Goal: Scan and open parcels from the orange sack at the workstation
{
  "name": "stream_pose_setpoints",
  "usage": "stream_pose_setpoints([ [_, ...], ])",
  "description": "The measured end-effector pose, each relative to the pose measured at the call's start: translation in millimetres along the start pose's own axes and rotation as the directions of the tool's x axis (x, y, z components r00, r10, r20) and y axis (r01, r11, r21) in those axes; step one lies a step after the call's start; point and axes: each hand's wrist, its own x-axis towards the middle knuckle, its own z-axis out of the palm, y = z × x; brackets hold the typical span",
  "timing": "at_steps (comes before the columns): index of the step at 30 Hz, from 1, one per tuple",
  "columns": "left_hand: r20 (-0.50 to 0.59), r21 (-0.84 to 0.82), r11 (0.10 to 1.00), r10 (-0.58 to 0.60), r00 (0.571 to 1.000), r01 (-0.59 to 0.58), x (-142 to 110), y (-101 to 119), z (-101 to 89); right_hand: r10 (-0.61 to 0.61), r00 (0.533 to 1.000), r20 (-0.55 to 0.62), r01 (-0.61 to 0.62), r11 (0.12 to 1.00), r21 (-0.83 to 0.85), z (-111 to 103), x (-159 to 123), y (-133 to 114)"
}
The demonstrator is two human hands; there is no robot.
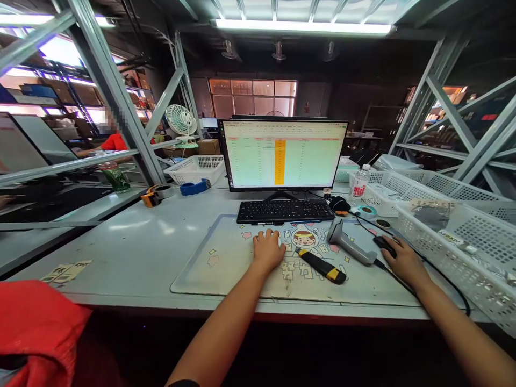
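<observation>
My right hand [404, 262] rests over a black computer mouse [385, 246] on the right of the printed desk mat [201, 269]. My left hand [268, 250] lies palm down on the mat, its fingers slightly bent and apart, just below the black keyboard [284, 211]. Between my hands are a black and yellow utility knife [320, 266] and a grey barcode scanner [351, 244], lying on its side with a cable. Behind the keyboard stands a monitor [250, 161] showing a spreadsheet with an orange column.
White plastic baskets [455, 252] line the right side, beside a bottle [358, 183] and a tape roll [366, 212]. At the left are a tape measure [151, 198], a blue tape dispenser [195, 187] and a fan [181, 121]. A person in red [115, 142] sits beyond the metal frame.
</observation>
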Motion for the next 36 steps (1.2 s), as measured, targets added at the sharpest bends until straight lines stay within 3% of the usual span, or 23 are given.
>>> stream_pose_setpoints([
  [15, 0.008, 0.014, 1.0, 0.025, 1.0, -0.025, 0.1, -0.2, 0.6, -0.025, 1.0, 0.006, 0.025, 0.999, 0.023, -0.5, 4.5, -4.1],
  [18, 0.039, -0.041, 0.999, 0.03, 0.999, -0.029, 0.9, -3.1, -0.8, -0.025, 0.999, 0.019, 0.025, 0.999, 0.032, -2.6, 4.2, -4.4],
  [21, -0.049, -0.238, 0.971, -0.046, 0.998, 0.033, 6.5, -8.8, -5.1, -0.047, 0.999, 0.001, 0.047, 0.998, 0.053, -5.8, 1.9, -2.8],
  [23, -0.155, -0.541, 0.84, -0.141, 0.978, 0.036, 13.9, -13.9, -8.5, -0.062, 0.998, -0.004, 0.062, 0.996, 0.064, -6.2, 1.3, 0.3],
  [24, -0.176, -0.715, 0.699, -0.204, 0.963, 0.017, 18.1, -16.4, -10.0, -0.069, 0.998, -0.001, 0.069, 0.995, 0.068, -5.6, 1.6, 2.3],
  [26, -0.131, -0.952, 0.304, -0.29, 0.948, -0.038, 25.0, -19.9, -12.3, -0.086, 0.996, 0.01, 0.085, 0.994, 0.075, -3.8, 2.5, 6.1],
  [28, -0.051, -0.997, -0.041, -0.285, 0.957, -0.065, 28.2, -20.1, -14.2, -0.102, 0.995, 0.007, 0.101, 0.992, 0.076, -2.5, 2.9, 8.0],
  [29, -0.031, -0.988, -0.139, -0.266, 0.963, -0.07, 28.1, -19.0, -14.9, -0.107, 0.994, -0.003, 0.107, 0.992, 0.072, -2.4, 2.6, 7.8],
  [31, -0.039, -0.977, -0.193, -0.244, 0.969, -0.088, 25.8, -15.8, -15.5, -0.109, 0.994, -0.025, 0.11, 0.993, 0.052, -3.1, 1.1, 5.3],
  [36, -0.051, -0.989, -0.122, -0.214, 0.975, -0.078, 20.5, -11.8, -15.5, -0.087, 0.996, -0.017, 0.087, 0.996, 0.0, -2.8, -0.1, -5.2],
])
